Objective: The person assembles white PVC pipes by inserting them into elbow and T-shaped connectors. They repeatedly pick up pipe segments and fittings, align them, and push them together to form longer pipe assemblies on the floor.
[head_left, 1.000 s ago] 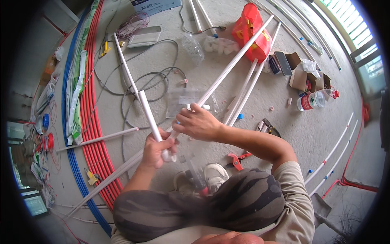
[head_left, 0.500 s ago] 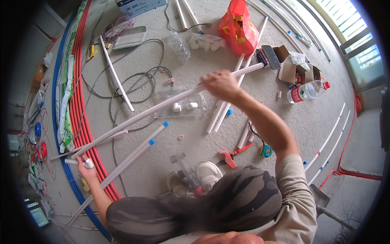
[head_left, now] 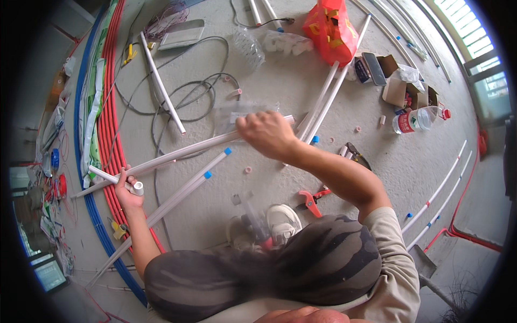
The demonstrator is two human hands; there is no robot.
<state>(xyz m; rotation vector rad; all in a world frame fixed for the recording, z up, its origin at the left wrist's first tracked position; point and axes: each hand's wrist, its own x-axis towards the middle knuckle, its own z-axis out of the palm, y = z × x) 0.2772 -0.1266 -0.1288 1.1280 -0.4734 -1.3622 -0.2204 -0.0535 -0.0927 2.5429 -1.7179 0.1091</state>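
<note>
My right hand is closed round a long white plastic pipe near its right end. The pipe slants down to the left, above the floor, and its left end lies by my left hand. That left hand holds a short white pipe piece with a white elbow fitting at its near end. Whether the long pipe touches the short piece I cannot tell. Beneath the long pipe, a clear plastic bag is partly covered by my right hand. Two pipes with blue ends lie nearer my legs.
Red pipes and blue pipes run along the left. Grey cable coils on the floor. A red pipe cutter, pliers, a red bag, a water bottle and an open carton lie to the right.
My right hand has drawn the long pipe left and nearer, its right end moving off the phone area. My left hand has risen and turned the short piece. The pliers have come into sight.
</note>
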